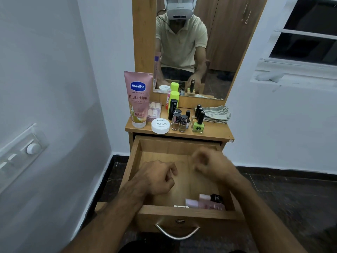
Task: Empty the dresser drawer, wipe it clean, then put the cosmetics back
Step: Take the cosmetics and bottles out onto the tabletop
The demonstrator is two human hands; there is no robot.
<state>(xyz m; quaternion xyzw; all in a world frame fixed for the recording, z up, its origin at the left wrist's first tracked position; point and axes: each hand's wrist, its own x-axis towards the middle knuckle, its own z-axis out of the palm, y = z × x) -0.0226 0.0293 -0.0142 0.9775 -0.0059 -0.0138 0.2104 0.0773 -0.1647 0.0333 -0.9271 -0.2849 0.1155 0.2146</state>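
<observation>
The wooden dresser drawer (135, 161) is pulled out, and its floor is mostly bare. Pale pink bottles (204, 204) and a black-capped one (216, 198) lie in its front right corner. My left hand (156, 177) hovers over the drawer's left half with fingers loosely curled, holding nothing. Over the back right part is my right hand (211, 162), blurred by motion, its fingers loosely curled with nothing seen in them. On the dresser top (218, 133) stand a pink Vaseline tube (137, 99), a white nail polish jar (160, 126), several nail polish bottles (182, 121) and a green bottle (198, 125).
A folded checked cloth (216, 114) lies at the back right of the dresser top. A mirror (182, 44) rises behind it. White walls close in on the left and right. The drawer's metal handle (177, 231) faces me.
</observation>
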